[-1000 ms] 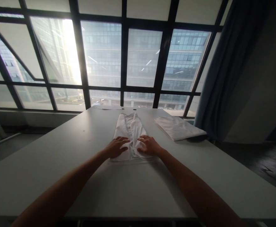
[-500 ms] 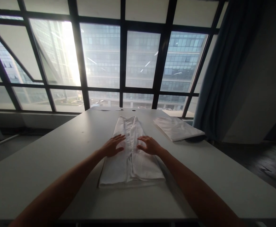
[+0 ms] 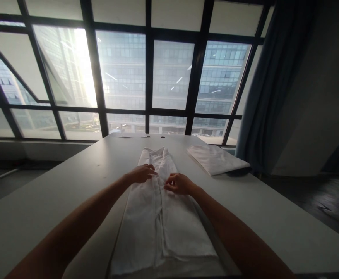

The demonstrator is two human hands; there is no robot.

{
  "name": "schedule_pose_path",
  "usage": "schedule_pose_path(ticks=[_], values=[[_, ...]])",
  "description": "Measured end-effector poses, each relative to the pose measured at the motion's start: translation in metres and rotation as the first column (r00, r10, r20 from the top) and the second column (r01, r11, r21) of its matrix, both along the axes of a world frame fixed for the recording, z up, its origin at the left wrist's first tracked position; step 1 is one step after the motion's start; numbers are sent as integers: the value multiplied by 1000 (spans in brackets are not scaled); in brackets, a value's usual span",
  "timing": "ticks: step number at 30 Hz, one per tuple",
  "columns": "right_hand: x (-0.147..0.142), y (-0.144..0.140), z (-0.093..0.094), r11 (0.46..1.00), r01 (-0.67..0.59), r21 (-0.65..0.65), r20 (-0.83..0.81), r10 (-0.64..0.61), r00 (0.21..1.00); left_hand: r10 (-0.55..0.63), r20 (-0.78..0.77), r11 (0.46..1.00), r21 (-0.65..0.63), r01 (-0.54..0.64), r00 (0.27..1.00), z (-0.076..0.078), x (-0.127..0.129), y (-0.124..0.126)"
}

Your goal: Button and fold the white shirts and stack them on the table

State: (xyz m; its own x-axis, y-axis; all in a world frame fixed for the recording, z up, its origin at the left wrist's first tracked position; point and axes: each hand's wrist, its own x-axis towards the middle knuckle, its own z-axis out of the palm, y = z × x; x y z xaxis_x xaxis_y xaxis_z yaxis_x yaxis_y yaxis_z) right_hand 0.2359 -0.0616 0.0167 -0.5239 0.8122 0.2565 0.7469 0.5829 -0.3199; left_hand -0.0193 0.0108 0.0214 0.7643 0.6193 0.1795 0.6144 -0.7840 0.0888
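A long white garment [image 3: 158, 221], folded lengthwise with its sides turned in, lies down the middle of the grey table [image 3: 56, 201], its near end at the table's front edge. My left hand [image 3: 142, 173] rests on the cloth left of the centre seam, fingers curled onto the fabric. My right hand [image 3: 178, 183] lies on the cloth just right of the seam, fingers bent and pinching at the fabric. Both hands are about a third of the way down from the collar end [image 3: 155, 152].
A second folded white cloth [image 3: 216, 159] lies at the table's far right corner. Behind the table stands a large black-framed window [image 3: 149, 77]; a dark curtain [image 3: 265, 97] hangs at the right. Flat papers [image 3: 129, 135] sit at the far edge.
The garment has slid towards me across the table, its near end now reaching the front edge. Both hands have curled from flat to gripping the fabric.
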Motion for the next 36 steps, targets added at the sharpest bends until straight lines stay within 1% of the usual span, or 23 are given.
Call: schedule_pose_path(ticks=[2, 4, 7, 9, 11, 14, 15, 17, 19, 20, 21, 23, 25, 26, 28, 30, 32, 36], values=[[-2, -1, -4, 1000, 5, 24, 6, -5, 1000, -45, -155, 998, 26, 50, 987, 10, 8, 12], [-2, 0, -7, 1000, 3, 22, -1, -3, 1000, -81, -227, 996, 22, 88, 971, 21, 12, 22], [0, 1, -10, 1000, -9, 22, 3, 9, 1000, -120, -199, 991, 33, 129, 973, 34, 13, 32], [0, 1, -9, 999, -17, 35, 23, 16, 1000, -128, -123, 990, 48, 135, 984, 35, 12, 37], [0, 0, -8, 999, -20, 44, 39, 18, 999, -130, -63, 990, 52, 133, 989, 27, 11, 39], [-1, -3, -6, 998, 5, 61, 48, -8, 999, -112, -59, 993, 24, 114, 992, 2, 9, 40], [-3, -4, -5, 996, 15, 86, 48, -19, 999, -87, -42, 996, 27, 88, 995, -7, 8, 40], [-11, -8, -3, 987, 8, 159, 32, -13, 999, 19, 44, 997, 69, -22, 999, -25, 5, 40], [-24, -15, -2, 975, -56, 215, -2, 57, 998, 149, 103, 983, 94, -159, 983, -39, 1, 41], [-32, -19, -3, 969, -110, 220, -11, 115, 993, 197, 90, 975, 86, -205, 976, -45, -1, 40], [-39, -23, -4, 963, -175, 203, -7, 180, 984, 225, 53, 971, 68, -229, 973, -50, -2, 40], [-52, -33, -7, 947, -302, 111, 39, 300, 953, 248, -23, 969, 22, -248, 968, -59, -4, 38], [-60, -40, -11, 925, -379, -28, 103, 380, 919, 278, -46, 960, -8, -278, 960, -64, -4, 37], [-61, -43, -12, 916, -392, -87, 123, 400, 908, 297, -45, 955, -16, -298, 954, -65, -4, 37], [-61, -46, -12, 906, -394, -154, 138, 415, 899, 309, -48, 950, -35, -310, 950, -66, -4, 39], [-59, -48, -10, 901, -398, -174, 137, 422, 896, 296, -57, 953, -56, -299, 954, -64, -4, 45], [-58, -50, -6, 896, -403, -187, 133, 430, 893, 308, -63, 947, -73, -312, 949, -61, -3, 55], [-58, -59, 0, 891, -408, -197, 115, 434, 893, 415, -74, 903, -89, -420, 907, -54, 2, 83]])
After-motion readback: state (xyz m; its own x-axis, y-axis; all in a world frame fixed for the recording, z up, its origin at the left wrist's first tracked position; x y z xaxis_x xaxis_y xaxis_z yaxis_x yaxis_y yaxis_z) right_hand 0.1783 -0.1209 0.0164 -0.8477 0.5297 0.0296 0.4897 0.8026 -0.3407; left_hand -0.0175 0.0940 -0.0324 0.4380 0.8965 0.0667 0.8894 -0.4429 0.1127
